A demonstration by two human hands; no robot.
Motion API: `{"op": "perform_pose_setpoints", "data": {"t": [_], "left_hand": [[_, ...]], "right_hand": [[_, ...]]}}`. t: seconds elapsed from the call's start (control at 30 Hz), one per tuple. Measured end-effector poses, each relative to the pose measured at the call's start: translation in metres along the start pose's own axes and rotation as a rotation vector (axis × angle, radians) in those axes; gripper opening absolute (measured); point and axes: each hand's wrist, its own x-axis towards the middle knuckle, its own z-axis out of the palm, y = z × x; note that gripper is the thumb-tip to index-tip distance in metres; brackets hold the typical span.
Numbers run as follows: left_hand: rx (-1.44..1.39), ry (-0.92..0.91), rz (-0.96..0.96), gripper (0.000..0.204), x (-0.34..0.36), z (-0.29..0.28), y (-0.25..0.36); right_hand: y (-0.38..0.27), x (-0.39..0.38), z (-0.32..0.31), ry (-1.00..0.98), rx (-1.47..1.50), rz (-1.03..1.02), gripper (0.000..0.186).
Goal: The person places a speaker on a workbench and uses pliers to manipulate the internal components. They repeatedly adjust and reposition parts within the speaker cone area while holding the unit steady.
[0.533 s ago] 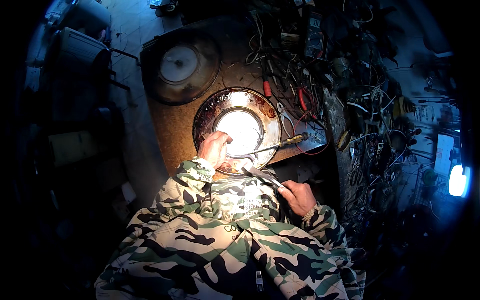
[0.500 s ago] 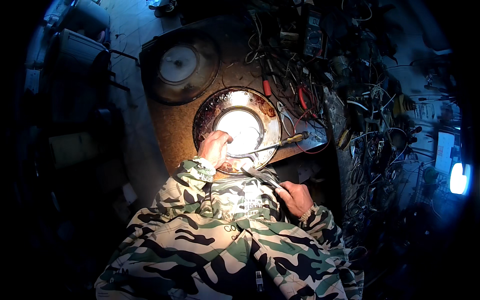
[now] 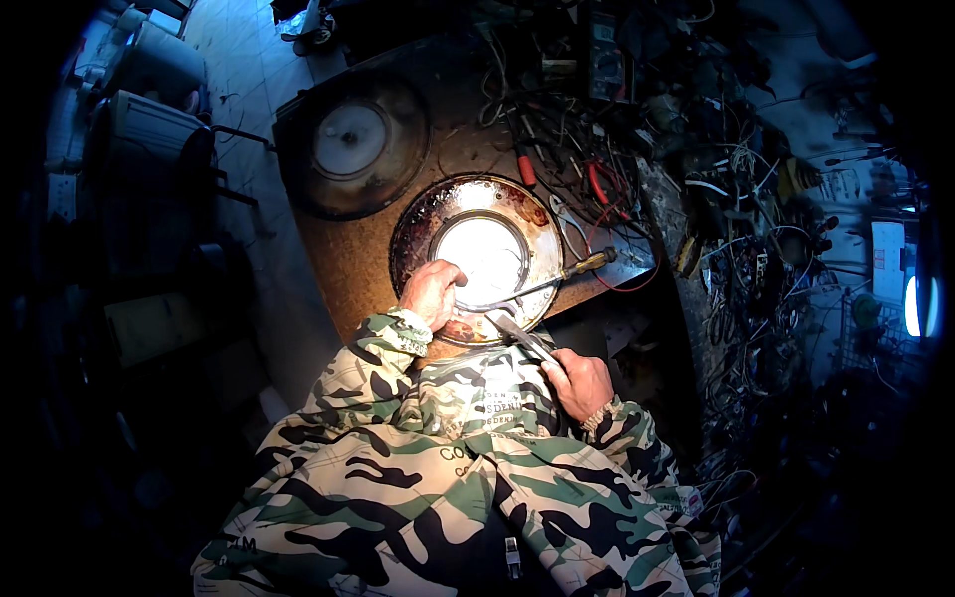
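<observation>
A round metal disc point(image 3: 413, 227), stained brown and dark red, lies at the near edge of the work table under a bright light. Its pale centre point(image 3: 480, 261) is ringed by a dark rim. My left hand point(image 3: 432, 294) is closed over the near left part of that rim; whatever its fingers pinch is hidden. Across the near right of the disc rests a screwdriver point(image 3: 600, 261) with a yellow and black handle, its shaft pointing toward my left hand. My right hand point(image 3: 579, 385) grips a flat metal tool like a scraper point(image 3: 522, 336), whose broad end is at the disc's near edge.
A second stained disc point(image 3: 403, 159) with a whitish centre lies at the far left of the table point(image 3: 333, 264). Pliers point(image 3: 569, 224), red-handled tools point(image 3: 525, 171), tangled wires and a multimeter point(image 3: 606, 65) crowd the right and far side.
My right hand and the flat tool have shifted slightly left and away from me, over the disc's near edge. My left hand stays at the rim. The whole view has turned a little.
</observation>
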Motion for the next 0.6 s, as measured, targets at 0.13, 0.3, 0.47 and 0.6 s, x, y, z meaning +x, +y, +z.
{"op": "perform_pose_setpoints", "data": {"t": [0.13,0.3,0.47,0.6], "left_hand": [[-0.007,-0.017,-0.018,0.018,0.000,-0.002,0.003],[0.023,-0.086,0.014,0.013,0.008,0.000,0.024],[0.078,-0.165,0.118,0.026,0.035,0.019,0.072],[0.226,-0.301,0.099,0.023,0.054,0.053,0.076]], "right_hand": [[-0.005,0.003,-0.006,-0.028,-0.034,-0.010,0.025],[-0.013,0.017,-0.019,-0.100,-0.124,-0.011,0.026],[-0.014,0.026,-0.009,-0.135,-0.144,-0.042,0.026],[-0.010,0.024,-0.005,-0.137,-0.155,-0.025,0.025]]}}
